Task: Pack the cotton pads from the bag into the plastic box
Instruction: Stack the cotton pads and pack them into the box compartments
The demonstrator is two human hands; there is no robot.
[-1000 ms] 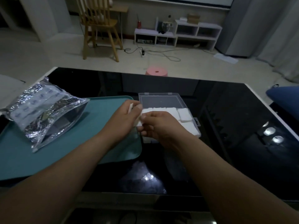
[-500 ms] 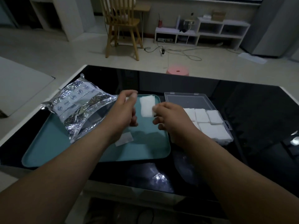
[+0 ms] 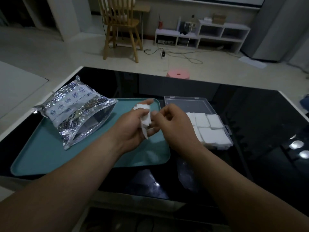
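A stack of white cotton pads [image 3: 145, 118] is gripped in my left hand [image 3: 132, 126] above the teal tray [image 3: 41, 158]. My right hand [image 3: 173, 126] is right beside it, fingertips curled and touching the edge of the stack. The silver foil bag [image 3: 75, 111] lies on the tray's left part, its open mouth facing my hands. The clear plastic box [image 3: 184, 102] sits on the black table just right of the tray, lid open, with several white pads laid in its near half.
The black glossy table [image 3: 259, 148] extends to the right and reflects lights. On the floor beyond stand a pink stool [image 3: 178, 74], a wooden chair [image 3: 121, 25] and a low white shelf [image 3: 200, 37] with cables.
Both hands moved from the box leftward over the tray. A single pad was held between them half a second ago; now my left hand holds a stack of pads. The loose pad on the tray is gone.
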